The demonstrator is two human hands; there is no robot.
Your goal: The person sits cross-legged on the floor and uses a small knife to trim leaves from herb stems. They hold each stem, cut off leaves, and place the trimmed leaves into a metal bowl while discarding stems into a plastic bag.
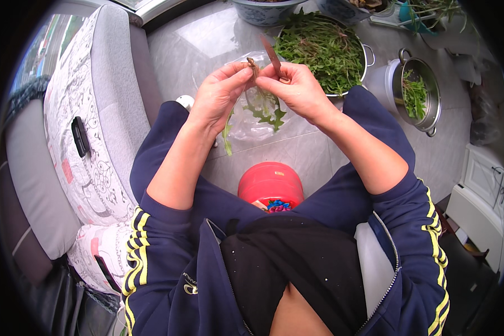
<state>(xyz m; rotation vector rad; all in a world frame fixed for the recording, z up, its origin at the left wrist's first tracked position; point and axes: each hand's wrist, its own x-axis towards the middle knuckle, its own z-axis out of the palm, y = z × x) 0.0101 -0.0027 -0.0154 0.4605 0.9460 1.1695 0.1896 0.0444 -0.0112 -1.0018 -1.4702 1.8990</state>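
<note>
My left hand (222, 90) pinches a leafy green plant (269, 113), root end up, its jagged leaves hanging down. In my right hand (300, 90) is a small knife (271, 52), its brownish blade pointing up and left; the thumb and forefinger also touch the plant near its root. Under both hands a clear plastic bag (252, 130) lies on the tiled floor. Beyond my right hand stands a wide metal basin (364, 63) heaped with leafy greens (319, 50). A steel colander (434, 94) at the right holds a smaller bunch of greens (414, 94).
A red stool (271, 180) is between my legs. A sofa (117, 75) with a patterned cover runs along the left, a black object (80, 136) on it. Blue-patterned basins (266, 12) stand at the far edge. White drawers (485, 176) are at the right.
</note>
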